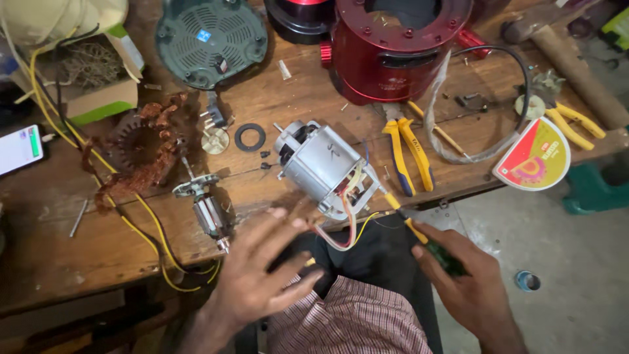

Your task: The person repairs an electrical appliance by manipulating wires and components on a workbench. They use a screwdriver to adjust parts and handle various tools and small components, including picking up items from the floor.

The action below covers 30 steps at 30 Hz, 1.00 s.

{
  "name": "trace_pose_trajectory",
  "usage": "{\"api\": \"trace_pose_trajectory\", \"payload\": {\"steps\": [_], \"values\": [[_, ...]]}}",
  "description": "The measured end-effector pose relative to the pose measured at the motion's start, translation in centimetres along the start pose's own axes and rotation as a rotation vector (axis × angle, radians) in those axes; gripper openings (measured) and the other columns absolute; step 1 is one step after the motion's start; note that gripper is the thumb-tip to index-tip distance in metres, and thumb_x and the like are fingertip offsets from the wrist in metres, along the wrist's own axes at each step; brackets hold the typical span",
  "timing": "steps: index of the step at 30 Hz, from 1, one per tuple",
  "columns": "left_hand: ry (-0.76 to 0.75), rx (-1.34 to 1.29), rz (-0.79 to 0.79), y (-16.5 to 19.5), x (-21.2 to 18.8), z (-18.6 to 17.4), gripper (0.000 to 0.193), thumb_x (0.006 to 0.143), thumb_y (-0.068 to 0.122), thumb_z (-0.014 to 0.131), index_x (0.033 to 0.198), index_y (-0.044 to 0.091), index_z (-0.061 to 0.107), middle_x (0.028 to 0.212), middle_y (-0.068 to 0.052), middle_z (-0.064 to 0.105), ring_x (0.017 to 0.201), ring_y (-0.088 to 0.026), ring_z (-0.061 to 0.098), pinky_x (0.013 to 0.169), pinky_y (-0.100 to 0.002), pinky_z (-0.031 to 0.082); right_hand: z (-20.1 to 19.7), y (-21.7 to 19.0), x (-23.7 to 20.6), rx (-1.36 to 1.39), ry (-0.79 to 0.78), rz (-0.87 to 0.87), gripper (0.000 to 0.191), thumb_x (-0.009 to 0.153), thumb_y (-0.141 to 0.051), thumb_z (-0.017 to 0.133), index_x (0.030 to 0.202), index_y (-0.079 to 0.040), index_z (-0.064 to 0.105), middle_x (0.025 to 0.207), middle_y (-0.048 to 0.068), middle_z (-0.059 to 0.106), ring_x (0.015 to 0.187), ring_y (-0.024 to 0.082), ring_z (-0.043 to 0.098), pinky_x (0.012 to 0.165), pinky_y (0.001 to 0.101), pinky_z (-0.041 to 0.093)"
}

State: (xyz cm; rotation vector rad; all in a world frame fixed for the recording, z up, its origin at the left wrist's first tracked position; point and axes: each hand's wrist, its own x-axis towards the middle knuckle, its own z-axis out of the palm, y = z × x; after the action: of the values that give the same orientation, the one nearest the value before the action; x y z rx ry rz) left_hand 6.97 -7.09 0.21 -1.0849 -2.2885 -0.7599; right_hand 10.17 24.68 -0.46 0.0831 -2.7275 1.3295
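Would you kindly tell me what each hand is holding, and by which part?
The right hand holds a screwdriver by its green handle; the left hand is open, holding nothing.

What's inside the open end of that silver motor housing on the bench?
The silver cylindrical motor housing shows only a dark opening at its upper-left end; its inner parts stay shadowed. Coloured wires exit its lower end.

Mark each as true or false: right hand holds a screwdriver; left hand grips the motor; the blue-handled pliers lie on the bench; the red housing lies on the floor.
1. The right hand holds a screwdriver. True.
2. The left hand grips the motor. False: it is open, fingers spread, just below the motor.
3. The blue-handled pliers lie on the bench. True.
4. The red housing lies on the floor. False: it stands on the bench.
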Motion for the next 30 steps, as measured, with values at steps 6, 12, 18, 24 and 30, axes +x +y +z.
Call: {"api": "trace_pose_trajectory", "payload": {"steps": [6,12,18,24,30], "values": [[0.016,0.069,-0.226,-0.2,10.1,2.5,0.055,0.091,0.041,0.081,0.132,0.007,0.069,0.152,-0.019,0.054,0.148,-0.038,0.045,0.129,-0.065,0.028,1.4,0.3,-0.2,0.034,0.115,0.201,0.041,0.089,-0.014,0.074,0.13,-0.011,0.07,0.08,0.002,0.063,0.059,0.008,0.046,0.053,0.026,0.041],[-0.5,0.198,-0.396,-3.4,16.3,7.0,0.084,0.074,0.066,0.071,0.134,0.008,0.061,0.15,-0.019,0.044,0.144,-0.045,0.031,0.111,-0.078,0.011,0.9,0.9,0.4,0.013,0.119,0.238,0.042,0.087,-0.015,0.077,0.128,-0.011,0.07,0.076,0.004,0.066,0.06,0.009,0.05,0.055,0.0262,0.045],[-0.748,0.152,-0.566,-1.7,16.1,3.7,0.078,0.071,0.054,0.075,0.14,0.024,0.057,0.151,-0.015,0.042,0.147,-0.042,0.024,0.114,-0.08,0.009,0.3,0.9,0.3,-0.082,0.197,0.056,0.037,0.087,-0.01,0.076,0.123,-0.006,0.069,0.091,0.01,0.069,0.074,0.018,0.062,0.071,0.0291,0.05],[-0.405,0.295,-0.523,-0.9,14.9,6.3,0.075,0.065,0.054,0.082,0.122,0.009,0.061,0.157,-0.025,0.036,0.149,-0.047,0.02,0.101,-0.088,0.008,0.6,0.5,-0.4,-0.087,0.174,-0.072,0.038,0.083,-0.011,0.076,0.121,-0.007,0.07,0.099,0.012,0.072,0.086,0.021,0.071,0.079,0.0302,0.053],[-0.445,0.265,-0.533,-1.4,14.6,6.9,0.073,0.068,0.057,0.079,0.123,0.012,0.065,0.146,-0.022,0.046,0.144,-0.044,0.023,0.102,-0.088,0.01,0.8,0.2,0.1,-0.104,0.188,-0.04,0.038,0.083,-0.01,0.077,0.12,-0.008,0.071,0.101,0.012,0.073,0.087,0.022,0.072,0.078,0.031,0.055]]}}
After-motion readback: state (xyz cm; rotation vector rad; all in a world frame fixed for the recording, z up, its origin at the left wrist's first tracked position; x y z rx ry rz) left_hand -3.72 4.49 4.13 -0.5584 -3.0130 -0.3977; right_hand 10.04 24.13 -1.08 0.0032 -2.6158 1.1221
